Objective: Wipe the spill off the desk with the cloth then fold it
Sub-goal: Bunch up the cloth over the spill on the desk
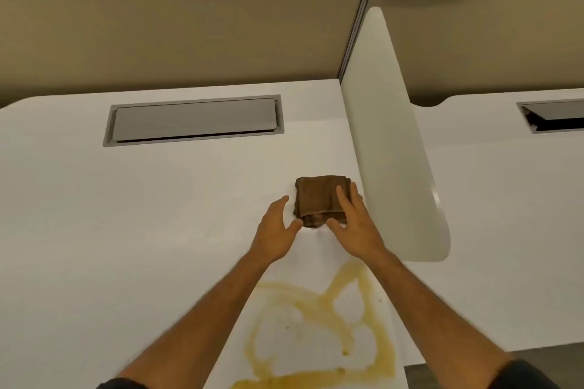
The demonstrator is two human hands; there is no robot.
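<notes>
Up by the divider [392, 142] sits the cloth [319, 199], a brown terry square folded thick, lying on the desk [126, 215] just past the spill [319, 322]. Right hand [354, 224] lies on it, fingers straight over the top and thumb at the near edge; left hand [275, 227] hovers beside it, spread, holding nothing. Nothing's wiped yet I'd say: that yellow, syrupy puddle loops untouched over the smooth white top, so wiping and refolding are both left. Grey hatch [194, 120] sits further back.
</notes>
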